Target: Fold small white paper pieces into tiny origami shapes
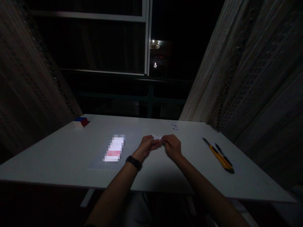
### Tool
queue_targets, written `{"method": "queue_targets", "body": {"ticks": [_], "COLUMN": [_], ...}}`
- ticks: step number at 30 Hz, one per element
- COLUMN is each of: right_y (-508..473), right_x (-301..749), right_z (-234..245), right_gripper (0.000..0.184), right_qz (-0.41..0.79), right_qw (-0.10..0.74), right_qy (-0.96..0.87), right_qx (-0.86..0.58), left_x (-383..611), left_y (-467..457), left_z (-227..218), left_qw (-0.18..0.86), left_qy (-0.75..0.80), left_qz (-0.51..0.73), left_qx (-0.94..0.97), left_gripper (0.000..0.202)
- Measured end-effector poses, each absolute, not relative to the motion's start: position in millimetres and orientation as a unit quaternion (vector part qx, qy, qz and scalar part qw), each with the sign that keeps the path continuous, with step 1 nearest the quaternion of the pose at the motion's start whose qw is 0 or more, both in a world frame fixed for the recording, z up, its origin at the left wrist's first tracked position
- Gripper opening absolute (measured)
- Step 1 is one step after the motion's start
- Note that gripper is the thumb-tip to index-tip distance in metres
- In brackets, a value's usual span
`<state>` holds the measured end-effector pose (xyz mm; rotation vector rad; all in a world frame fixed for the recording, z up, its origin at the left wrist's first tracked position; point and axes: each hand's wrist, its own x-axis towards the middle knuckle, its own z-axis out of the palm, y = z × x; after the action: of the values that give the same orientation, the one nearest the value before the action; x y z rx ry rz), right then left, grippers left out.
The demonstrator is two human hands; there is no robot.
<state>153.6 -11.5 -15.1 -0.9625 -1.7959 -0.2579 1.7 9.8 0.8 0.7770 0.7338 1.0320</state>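
Centrally, over the white table (pixel 163 179), holding a small white paper piece (pixel 157 137) between the two hands. Gripping narrowly on both sides: left hand (pixel 149 144) on the left part, with thumb and fingers drawn close around the near edge; right hand (pixel 172 147) on the right part, with fingers bent and tips brought together in a pinch. Nearly meeting at the fingertips, with only a thin strip of paper visible between. Too dim to make out any crease clearly; cannot tell whether resting on the tabletop or raised above it. Worn on the left wrist: black band (pixel 133 162). To the left of the left hand, lying on a pale sheet (pixel 96 165): lit screen (pixel 115 148), blurred into blocks, mostly white with a pink-red stripe near the lower end. Farther left, near the far corner: blue, white and red block (pixel 80 122). Beyond the right hand, near the far edge: small dark marks (pixel 175 127); cannot tell whether scraps or ink. Well apart on the right: yellow and black utility knife (pixel 219 157), lying aslant with blade end pointing away, and just beside on the right, black pen (pixel 223 155), roughly parallel.
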Motion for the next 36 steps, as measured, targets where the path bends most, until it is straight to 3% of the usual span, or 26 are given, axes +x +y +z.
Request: {"method": "queue_targets", "body": {"ticks": [7, 19, 27, 36], "right_y": [-11.4, -5.9, -14.7, -21.7], "right_x": [153.4, 152.6, 160.3, 166.4], "right_z": [-17.0, -22.2, -27.8, -26.5], "right_gripper": [0.017, 0.023, 0.022, 0.026], "right_qz": [-0.125, -0.185, -0.204, -0.259], "right_qw": [0.509, 0.423, 0.447, 0.412], "right_qy": [-0.75, -0.823, -0.783, -0.796], "right_qx": [-0.403, -0.331, -0.382, -0.36], "left_x": [0.6, -9.4, -4.1, -3.2], "left_y": [9.4, 15.9, 12.2, 16.5], "left_z": [2.1, -3.4, -2.6, -5.8], "left_qw": [0.746, 0.736, 0.734, 0.773], "left_qy": [0.334, 0.354, 0.356, 0.333], "left_qz": [0.455, 0.436, 0.414, 0.379], "left_qx": [0.354, 0.377, 0.403, 0.385], "left_gripper": [0.019, 0.017, 0.02, 0.022]}}
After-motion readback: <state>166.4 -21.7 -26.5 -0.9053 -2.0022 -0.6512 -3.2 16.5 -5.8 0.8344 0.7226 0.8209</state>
